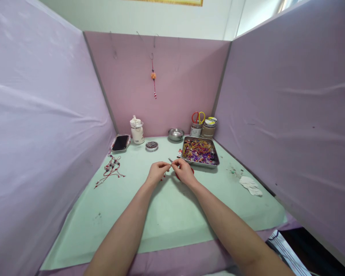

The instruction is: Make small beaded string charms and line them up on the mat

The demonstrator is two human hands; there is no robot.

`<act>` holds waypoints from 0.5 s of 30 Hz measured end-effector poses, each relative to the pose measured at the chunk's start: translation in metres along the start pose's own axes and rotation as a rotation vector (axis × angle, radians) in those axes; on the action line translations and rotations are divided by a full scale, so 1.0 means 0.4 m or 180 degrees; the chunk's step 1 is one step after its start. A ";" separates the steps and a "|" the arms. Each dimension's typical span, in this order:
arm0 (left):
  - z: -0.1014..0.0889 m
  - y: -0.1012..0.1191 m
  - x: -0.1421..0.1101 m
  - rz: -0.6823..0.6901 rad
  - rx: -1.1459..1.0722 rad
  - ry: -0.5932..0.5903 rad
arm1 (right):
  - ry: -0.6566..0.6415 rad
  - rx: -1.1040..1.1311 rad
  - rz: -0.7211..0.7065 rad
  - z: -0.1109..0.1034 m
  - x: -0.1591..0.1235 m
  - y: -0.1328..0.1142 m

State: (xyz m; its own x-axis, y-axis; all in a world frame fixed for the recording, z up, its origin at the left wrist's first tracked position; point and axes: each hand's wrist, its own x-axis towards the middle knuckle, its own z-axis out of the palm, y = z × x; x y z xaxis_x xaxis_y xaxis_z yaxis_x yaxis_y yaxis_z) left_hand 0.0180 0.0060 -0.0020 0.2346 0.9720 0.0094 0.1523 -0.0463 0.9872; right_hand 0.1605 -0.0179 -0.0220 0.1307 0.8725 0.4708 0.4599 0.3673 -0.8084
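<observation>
Both hands meet over the middle of the green mat. My left hand is pinched shut, fingertips touching those of my right hand, which is also pinched. Between them I see a thin metal tool or needle and a bit of red cord; a red object shows under my right hand. A metal tray of mixed beads and cords lies just right of my right hand.
Finished red beaded cords lie at the left. Along the back stand a phone, a small white pot, a round tin, a steel bowl, a jar with scissors and a spool. A white cloth lies right. Pink partitions surround.
</observation>
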 end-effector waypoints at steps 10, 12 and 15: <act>0.001 0.009 -0.002 0.0184 0.0049 0.0016 | 0.0042 -0.0010 -0.0070 -0.001 0.001 -0.001; 0.000 0.009 -0.002 0.0216 0.0097 0.0026 | 0.0036 -0.0015 -0.0083 -0.001 0.000 0.000; 0.000 0.004 0.001 0.0230 0.0137 0.0010 | 0.0019 -0.0027 -0.0107 -0.002 0.000 -0.001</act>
State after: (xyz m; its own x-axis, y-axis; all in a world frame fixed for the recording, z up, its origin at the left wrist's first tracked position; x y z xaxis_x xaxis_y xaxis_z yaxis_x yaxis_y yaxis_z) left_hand 0.0185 0.0064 -0.0003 0.2436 0.9665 0.0809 0.1763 -0.1262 0.9762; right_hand 0.1610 -0.0183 -0.0216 0.1201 0.8578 0.4998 0.4715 0.3937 -0.7891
